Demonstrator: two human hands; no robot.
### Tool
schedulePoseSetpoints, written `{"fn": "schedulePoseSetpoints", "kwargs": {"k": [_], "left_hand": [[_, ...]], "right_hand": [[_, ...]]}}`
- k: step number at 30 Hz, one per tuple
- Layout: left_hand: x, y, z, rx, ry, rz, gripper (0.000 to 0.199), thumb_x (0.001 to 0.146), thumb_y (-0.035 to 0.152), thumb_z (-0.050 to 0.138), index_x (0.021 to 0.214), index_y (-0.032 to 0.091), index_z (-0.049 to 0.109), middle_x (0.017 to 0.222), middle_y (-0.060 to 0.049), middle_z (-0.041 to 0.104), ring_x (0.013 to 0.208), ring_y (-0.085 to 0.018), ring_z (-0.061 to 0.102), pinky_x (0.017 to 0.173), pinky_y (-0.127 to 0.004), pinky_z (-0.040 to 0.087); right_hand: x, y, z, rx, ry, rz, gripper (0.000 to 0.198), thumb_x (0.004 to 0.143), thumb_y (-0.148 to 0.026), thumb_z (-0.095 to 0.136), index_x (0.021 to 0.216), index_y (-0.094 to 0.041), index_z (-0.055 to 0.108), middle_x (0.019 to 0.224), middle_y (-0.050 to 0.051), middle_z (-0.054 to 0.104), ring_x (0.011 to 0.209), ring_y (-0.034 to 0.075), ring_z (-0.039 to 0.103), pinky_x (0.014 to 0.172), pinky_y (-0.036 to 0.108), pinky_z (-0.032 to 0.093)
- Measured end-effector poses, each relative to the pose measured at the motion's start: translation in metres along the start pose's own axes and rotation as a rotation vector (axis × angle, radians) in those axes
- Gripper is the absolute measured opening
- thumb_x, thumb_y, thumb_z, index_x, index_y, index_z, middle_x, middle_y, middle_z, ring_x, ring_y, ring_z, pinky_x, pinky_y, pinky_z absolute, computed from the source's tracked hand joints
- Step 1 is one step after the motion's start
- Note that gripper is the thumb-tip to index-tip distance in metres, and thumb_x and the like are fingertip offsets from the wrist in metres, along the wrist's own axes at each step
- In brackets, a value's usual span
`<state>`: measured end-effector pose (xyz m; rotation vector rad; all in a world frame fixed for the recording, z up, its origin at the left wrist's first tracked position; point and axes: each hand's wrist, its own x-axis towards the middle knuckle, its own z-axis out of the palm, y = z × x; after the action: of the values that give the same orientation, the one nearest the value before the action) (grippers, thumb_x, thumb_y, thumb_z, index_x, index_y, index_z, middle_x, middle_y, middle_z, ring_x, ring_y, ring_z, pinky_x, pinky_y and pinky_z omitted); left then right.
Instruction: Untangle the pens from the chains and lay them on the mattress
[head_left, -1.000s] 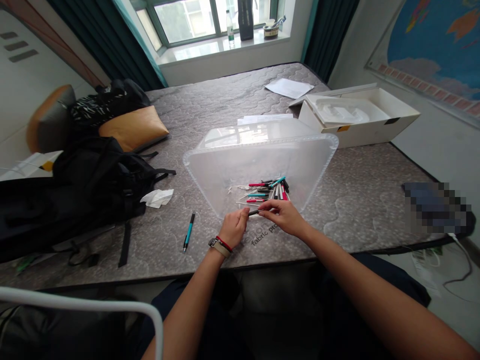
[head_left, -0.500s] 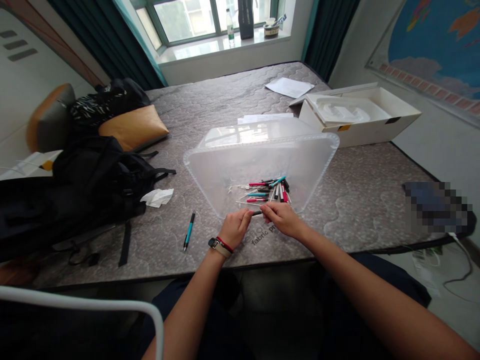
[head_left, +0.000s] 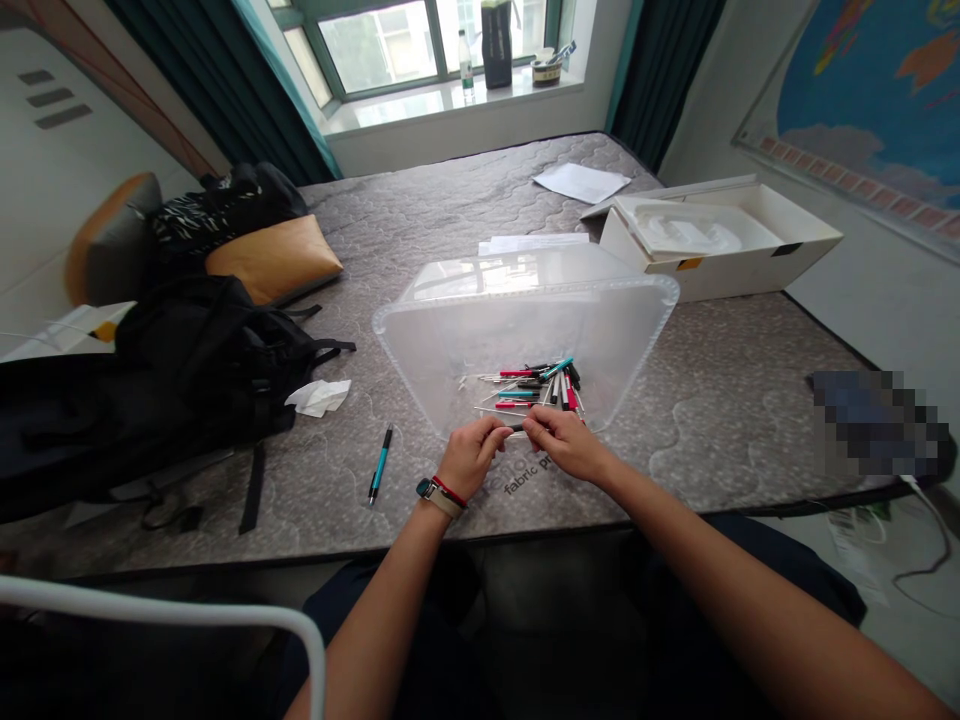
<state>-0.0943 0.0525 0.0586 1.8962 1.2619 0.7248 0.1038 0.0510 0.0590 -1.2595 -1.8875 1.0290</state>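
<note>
My left hand (head_left: 472, 453) and my right hand (head_left: 564, 440) meet at the near rim of a clear plastic bin (head_left: 420, 345) lying on its side, its opening towards me. Between their fingertips they pinch a small dark pen (head_left: 517, 429); most of it is covered by the fingers. Inside the bin lies a loose heap of pen parts (head_left: 536, 382): red, teal, black and white barrels with thin white refills. A whole teal and black pen (head_left: 381, 464) rests on the mattress, left of my left hand.
The quilted mattress (head_left: 712, 400) carries a black backpack (head_left: 210, 370), a tan cushion (head_left: 277, 260) and a crumpled tissue (head_left: 319, 398) on the left. An open white box (head_left: 727, 262) and paper sheets (head_left: 581, 183) lie behind and right. A white bar (head_left: 187, 608) crosses the lower left.
The view has shifted slightly. Both hands stay at the bin's rim with the pen between them; the fingers of my right hand have changed position a little around it.
</note>
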Motion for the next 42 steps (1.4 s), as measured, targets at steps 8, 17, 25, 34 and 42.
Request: {"fn": "schedulePoseSetpoints", "kwargs": {"k": [8,17,25,34,42], "left_hand": [[0.000,-0.006,0.003,-0.135,0.084,-0.037,0.024,0.087,0.043,0.060,0.089,0.020,0.068,0.075,-0.001,0.068,0.062,-0.012,0.059,0.061,-0.023,0.045],[0.009,-0.003,0.000,-0.724,0.187,-0.220,0.039,0.080,0.049,0.066,0.100,0.016,0.062,0.109,-0.011,0.069,0.083,-0.017,0.066,0.068,-0.028,0.055],[0.013,-0.020,-0.007,-0.842,0.436,-0.445,0.040,0.082,0.042,0.055,0.114,0.018,0.056,0.085,-0.001,0.059,0.060,-0.008,0.060,0.058,-0.023,0.053],[0.012,-0.016,-0.005,-0.863,0.359,-0.497,0.029,0.071,0.022,0.042,0.094,0.015,0.058,0.065,0.005,0.048,0.039,-0.005,0.035,0.039,-0.020,0.032],[0.009,-0.003,-0.002,-0.854,0.350,-0.414,0.027,0.071,0.024,0.045,0.094,0.016,0.057,0.064,0.005,0.051,0.041,-0.006,0.035,0.041,-0.020,0.032]], "right_hand": [[0.001,0.004,0.004,0.147,-0.004,0.063,0.040,0.095,-0.047,0.044,0.068,-0.020,0.054,0.058,-0.002,0.058,0.056,0.013,0.052,0.058,0.025,0.040],[0.000,0.005,0.012,0.142,-0.101,0.045,0.029,0.092,-0.044,0.052,0.084,-0.019,0.064,0.069,0.000,0.066,0.061,0.013,0.057,0.059,0.024,0.041],[0.004,0.012,0.010,-0.144,0.002,0.031,0.026,0.091,-0.038,0.053,0.080,-0.019,0.067,0.067,0.001,0.065,0.061,0.014,0.055,0.059,0.025,0.039],[0.010,0.019,0.005,-0.219,0.129,0.126,0.017,0.088,-0.032,0.056,0.082,-0.020,0.067,0.072,0.002,0.067,0.065,0.017,0.059,0.062,0.027,0.042],[0.032,0.030,-0.007,-0.512,0.226,0.188,0.015,0.089,-0.022,0.054,0.095,-0.020,0.068,0.099,0.010,0.064,0.085,0.023,0.061,0.076,0.032,0.044]]}}
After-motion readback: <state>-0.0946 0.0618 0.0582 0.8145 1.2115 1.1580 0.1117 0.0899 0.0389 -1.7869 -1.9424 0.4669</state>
